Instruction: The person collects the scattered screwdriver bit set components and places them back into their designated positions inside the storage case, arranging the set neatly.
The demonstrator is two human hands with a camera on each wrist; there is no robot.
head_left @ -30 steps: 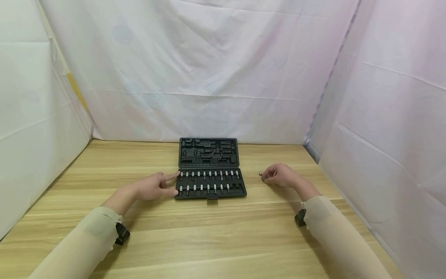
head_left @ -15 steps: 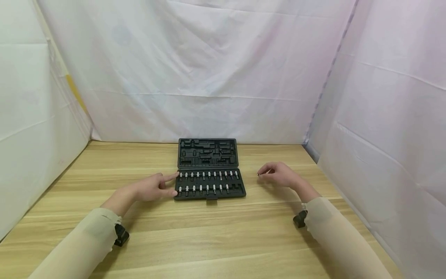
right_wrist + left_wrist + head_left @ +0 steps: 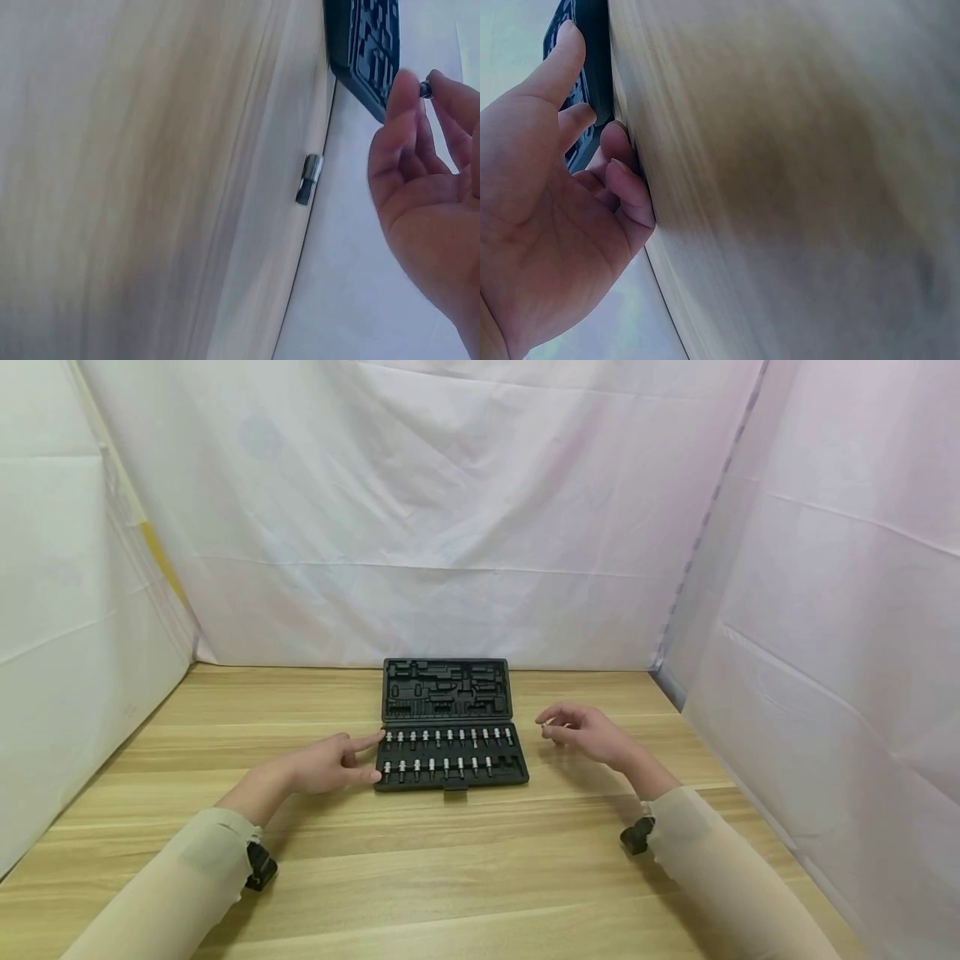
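Observation:
A black plastic case [image 3: 450, 753] lies open on the table, with two rows of silver-and-dark bit sockets in its base. At the right end of the front row are bare slots. My left hand [image 3: 330, 764] touches the case's left edge with extended index finger and thumb; its other fingers bend loosely beneath the palm in the left wrist view. To the right of the case, above the table, my right hand [image 3: 588, 735] pinches a small bit socket [image 3: 426, 89] between thumb and index finger. Another bit socket [image 3: 310, 178] lies on the wood; my right hand hides it in the head view.
The case's moulded lid [image 3: 447, 689] stands raised toward the back. White sheets [image 3: 420, 527] hang behind and at both sides of the wooden table [image 3: 450, 877]. Each wrist carries a black camera, such as the right one [image 3: 637, 835].
My right hand has picked a bit socket up from the table and moved it left, toward the case. My left hand has stayed at the case's edge.

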